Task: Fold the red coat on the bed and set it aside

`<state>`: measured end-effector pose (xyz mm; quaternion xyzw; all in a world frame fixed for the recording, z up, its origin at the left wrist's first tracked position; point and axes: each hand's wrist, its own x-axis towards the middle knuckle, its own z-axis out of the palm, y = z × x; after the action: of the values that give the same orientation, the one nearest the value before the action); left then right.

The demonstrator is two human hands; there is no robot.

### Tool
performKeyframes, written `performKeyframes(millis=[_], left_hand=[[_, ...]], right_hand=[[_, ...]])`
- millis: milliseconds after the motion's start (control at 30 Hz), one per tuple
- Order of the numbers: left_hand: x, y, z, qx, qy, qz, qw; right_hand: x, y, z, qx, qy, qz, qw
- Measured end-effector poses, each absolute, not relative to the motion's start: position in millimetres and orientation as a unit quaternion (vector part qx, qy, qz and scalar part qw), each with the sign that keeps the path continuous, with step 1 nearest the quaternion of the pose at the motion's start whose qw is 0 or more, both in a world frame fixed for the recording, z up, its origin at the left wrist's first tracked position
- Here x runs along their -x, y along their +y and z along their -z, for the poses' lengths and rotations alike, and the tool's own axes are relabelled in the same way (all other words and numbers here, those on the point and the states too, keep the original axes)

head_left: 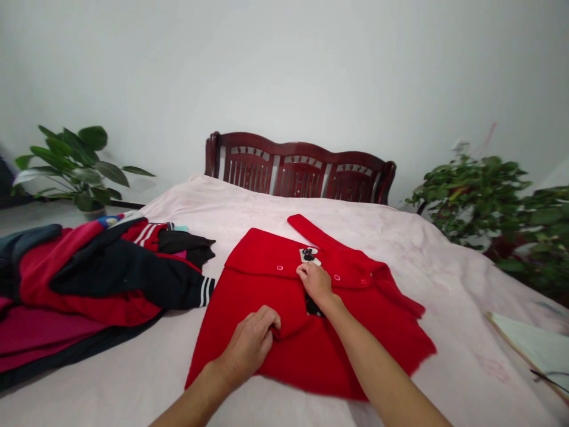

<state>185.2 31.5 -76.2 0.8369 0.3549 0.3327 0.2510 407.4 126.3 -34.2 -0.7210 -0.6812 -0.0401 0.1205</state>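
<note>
A red coat (249,290) lies spread on the bed, with pink-rimmed buttons and one sleeve reaching toward the headboard. My left hand (253,338) is closed on a fold of the coat's front, near its lower middle. Further up, my right hand (315,281) pinches the coat's front edge between thumb and fingers. Just beyond those fingertips shows a white patch with a black decoration (308,254). Below the right hand, dark spotted cloth (313,306) shows through the front opening. The coat's right side has a ruffled edge.
A heap of dark, red and magenta clothes (111,279) lies on the left of the pale bedsheet (444,284). Behind the bed stands a dark wooden backrest (302,169). Leafy plants (480,196) flank it. A pale board-like object (533,344) rests at the right.
</note>
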Motion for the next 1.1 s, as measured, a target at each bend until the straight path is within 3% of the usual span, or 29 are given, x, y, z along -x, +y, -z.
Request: performKeyframes(millis=[367,800,1100], left_hand=[[-186,33,80,-0.833,0.355,-0.343,0.250],[-187,32,80,-0.827,0.361,-0.346,0.258],[-188,34,84,-0.825,0.359,-0.352,0.259]], right_hand=[[-389,146,38,0.674,-0.737,0.044,0.029],[-430,168,35,0.785,-0.602,0.012,0.145],[-431,201,35,0.770,-0.625,0.021,0.126]])
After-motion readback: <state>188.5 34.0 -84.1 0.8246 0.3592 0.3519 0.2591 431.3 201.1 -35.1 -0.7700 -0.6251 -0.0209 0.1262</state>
